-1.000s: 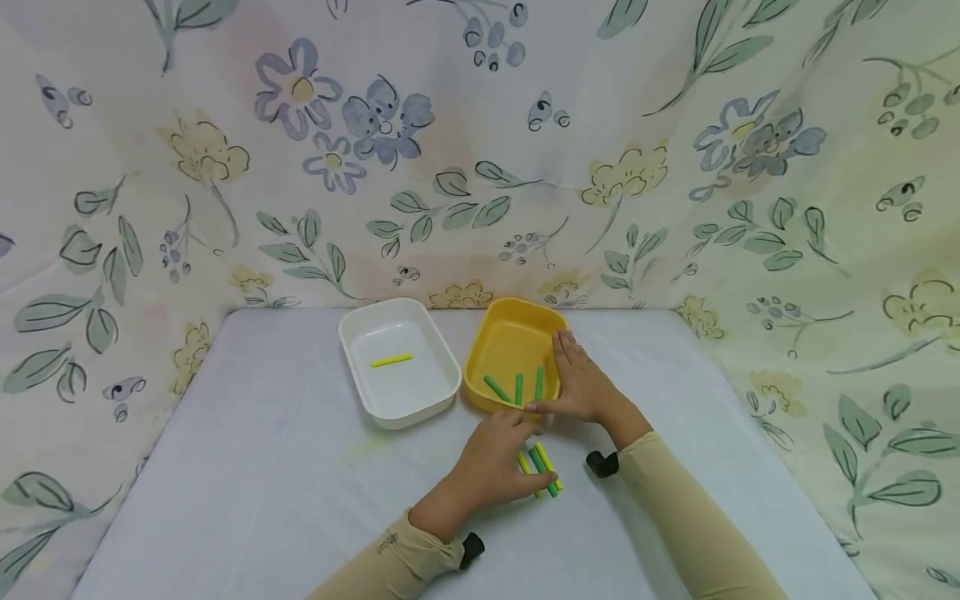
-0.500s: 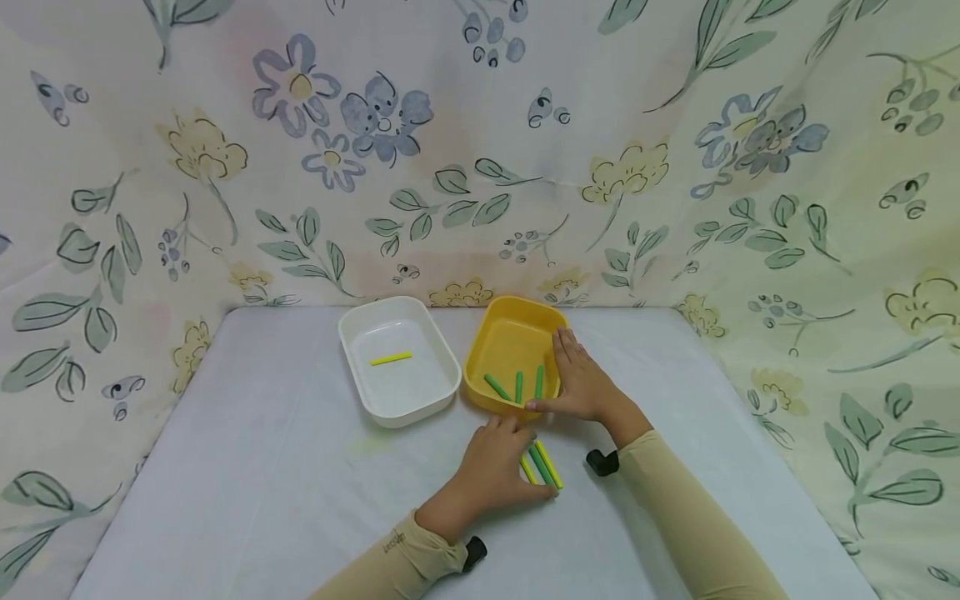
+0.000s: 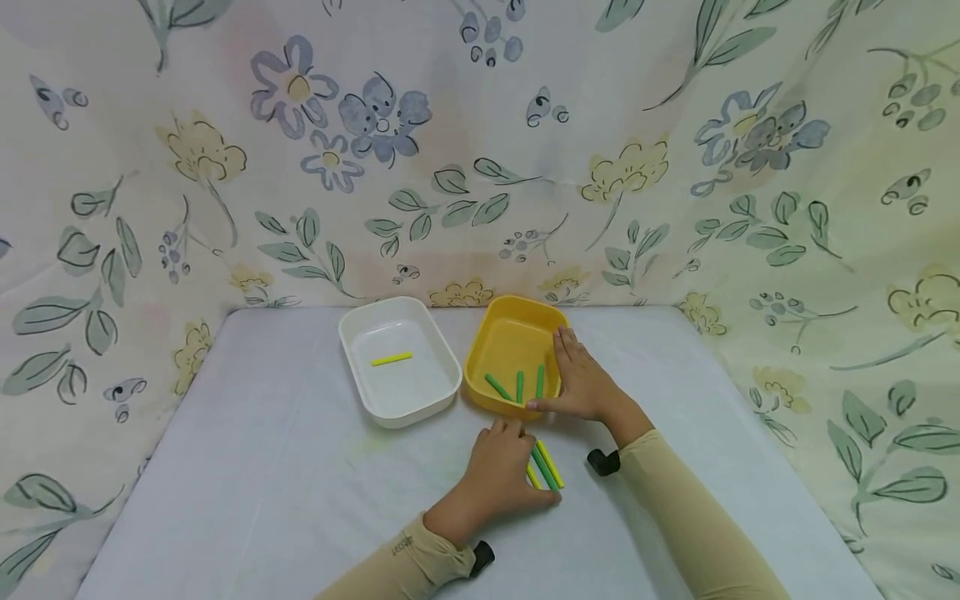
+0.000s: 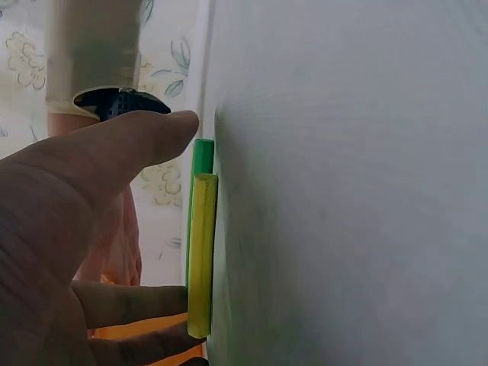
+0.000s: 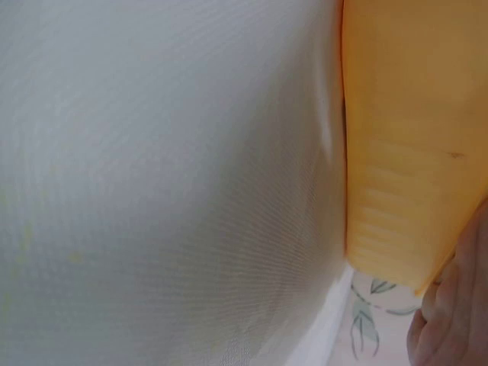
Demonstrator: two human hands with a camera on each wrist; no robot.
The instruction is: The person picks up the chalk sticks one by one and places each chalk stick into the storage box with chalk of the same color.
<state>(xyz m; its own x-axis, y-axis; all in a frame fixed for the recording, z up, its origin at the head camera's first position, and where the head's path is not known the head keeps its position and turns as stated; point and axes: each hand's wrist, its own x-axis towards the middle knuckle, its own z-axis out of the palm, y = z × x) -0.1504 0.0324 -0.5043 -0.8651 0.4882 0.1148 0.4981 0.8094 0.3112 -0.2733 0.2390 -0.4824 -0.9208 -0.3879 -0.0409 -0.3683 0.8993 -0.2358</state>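
In the head view my left hand (image 3: 495,475) is low over the table with thumb and fingers spread apart, close beside a short row of thin sticks: a yellow stick (image 3: 533,477), a green stick (image 3: 546,467) and another yellow stick (image 3: 551,463). The left wrist view has the thumb near one end of the green stick (image 4: 203,156) and the fingers at the far end of the yellow stick (image 4: 201,252). My right hand (image 3: 583,385) rests against the right front corner of a yellow tray (image 3: 513,337), fingers straight along its side, thumb on the front rim.
Several green sticks (image 3: 498,387) lie in the front of the yellow tray. Left of it stands a white tray (image 3: 408,396) holding one yellow stick (image 3: 392,359). A flowered cloth (image 3: 480,150) hangs behind the white-covered table (image 3: 285,467).
My left hand has drawn slightly back towards the front right, its thumb sliding off the sticks to their near ends. The right hand and both trays stay where they were.
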